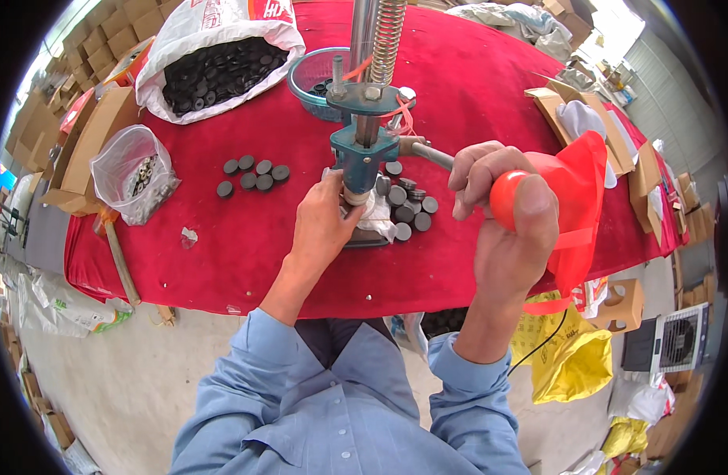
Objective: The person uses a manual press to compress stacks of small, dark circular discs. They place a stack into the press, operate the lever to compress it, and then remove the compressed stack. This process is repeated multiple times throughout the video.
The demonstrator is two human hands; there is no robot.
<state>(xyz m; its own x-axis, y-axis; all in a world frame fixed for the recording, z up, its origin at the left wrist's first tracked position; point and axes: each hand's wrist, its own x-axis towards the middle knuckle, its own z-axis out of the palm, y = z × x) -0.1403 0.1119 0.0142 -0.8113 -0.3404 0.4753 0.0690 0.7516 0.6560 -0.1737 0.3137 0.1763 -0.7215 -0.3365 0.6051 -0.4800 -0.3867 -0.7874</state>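
A green hand press (365, 150) with a steel column and spring stands in the middle of the red-covered table. My right hand (502, 229) is closed round the red ball knob (504, 199) of its lever (434, 156), with a red plastic bag (574, 206) hanging beside it. Beneath the press head, my left hand (320, 222) is closed at the pale round tip (354, 196); what its fingers hold there is hidden. Several black round discs (415, 210) lie heaped just right of the press. More black discs (263, 182) form a small group to its left.
A white sack (221, 109) full of black discs and a blue basket (310, 101) stand behind the press. At left are a clear bag (130, 170) of small metal parts and a hammer (120, 257). Open cardboard boxes (617, 146) sit at the right edge.
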